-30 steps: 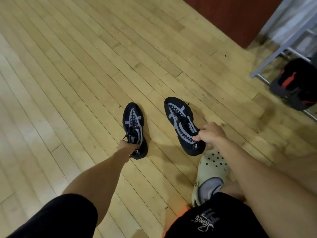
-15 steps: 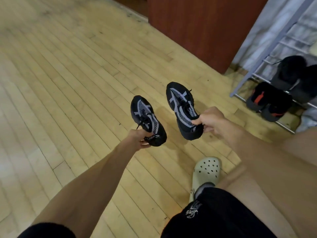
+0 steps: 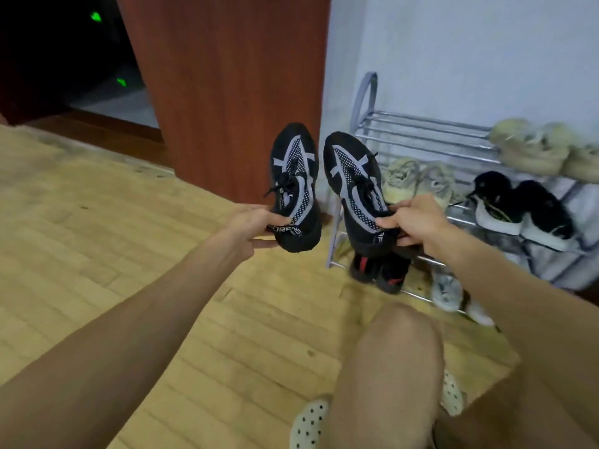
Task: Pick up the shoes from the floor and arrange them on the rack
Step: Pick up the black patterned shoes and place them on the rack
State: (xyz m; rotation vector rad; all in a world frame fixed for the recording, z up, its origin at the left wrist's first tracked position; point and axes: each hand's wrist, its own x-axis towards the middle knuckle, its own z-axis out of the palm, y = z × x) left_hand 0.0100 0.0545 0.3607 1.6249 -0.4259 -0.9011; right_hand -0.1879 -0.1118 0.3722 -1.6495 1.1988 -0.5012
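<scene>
Black knit-mesh, grey straps: two shoes held in the air, just left of the metal rack [image 3: 421, 137] and near its end post. Left hand [image 3: 251, 226] pinches the left shoe [image 3: 293, 176] at the heel collar; right hand [image 3: 413, 220] is closed round the collar of the right shoe [image 3: 353, 186], thumb on top. Likely light, soft uppers that flex; heel seems the firmest hold. Long axes run near-to-far, toes far and raised, uppers facing the camera. Top shelf's left end looks free.
</scene>
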